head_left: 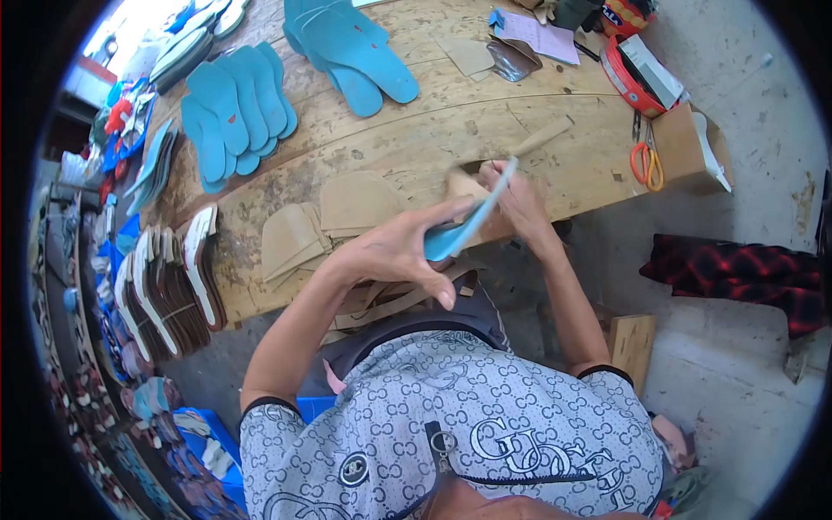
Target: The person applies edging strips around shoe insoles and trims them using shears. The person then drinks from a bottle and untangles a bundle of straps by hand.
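Observation:
A light-blue insole (445, 242) with a pale edge is tilted up on its side between my hands. My left hand (392, 251) grips its near end, thumb below and fingers along the far side. My right hand (518, 201) is curled against the insole's far part, slightly blurred; what its fingers hold is partly hidden. Just beyond it a tan wooden-looking handle (546, 135) sticks out to the upper right; I cannot tell whether the hand holds it. A blurred tan piece (465, 184) shows beside the right fingers. Tan cut pieces (360, 204) lie on the table left of my hands.
The worn wooden table (451, 104) carries several blue insoles (234, 104) and more at the back (351, 52). Banded stacks of white-edged soles (156, 290) stand at the left edge. Orange-handled scissors (646, 165), a cardboard box (685, 143) and a red tape roll (620, 78) sit at right.

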`<move>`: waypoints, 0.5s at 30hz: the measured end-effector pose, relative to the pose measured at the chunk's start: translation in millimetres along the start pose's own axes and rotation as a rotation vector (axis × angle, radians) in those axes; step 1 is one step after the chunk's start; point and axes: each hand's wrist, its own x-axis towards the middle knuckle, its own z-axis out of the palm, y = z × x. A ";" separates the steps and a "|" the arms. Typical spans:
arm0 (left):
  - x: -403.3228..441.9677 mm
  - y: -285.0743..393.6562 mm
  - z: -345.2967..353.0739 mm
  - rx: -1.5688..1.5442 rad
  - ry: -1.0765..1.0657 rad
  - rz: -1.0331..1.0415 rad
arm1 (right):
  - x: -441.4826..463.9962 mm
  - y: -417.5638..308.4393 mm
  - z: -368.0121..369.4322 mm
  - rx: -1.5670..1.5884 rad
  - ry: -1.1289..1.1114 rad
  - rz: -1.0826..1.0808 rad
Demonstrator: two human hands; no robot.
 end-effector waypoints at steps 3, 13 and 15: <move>-17.5 -4.1 -17.1 -0.193 -0.020 -0.270 | -33.4 -15.1 -1.1 0.301 0.089 -0.096; -39.9 9.8 -20.5 0.270 0.014 -0.314 | -39.6 -39.0 15.1 0.887 -0.514 0.306; -42.2 12.7 -19.1 0.421 -0.017 -0.301 | -34.8 -34.9 15.1 0.941 -0.564 0.325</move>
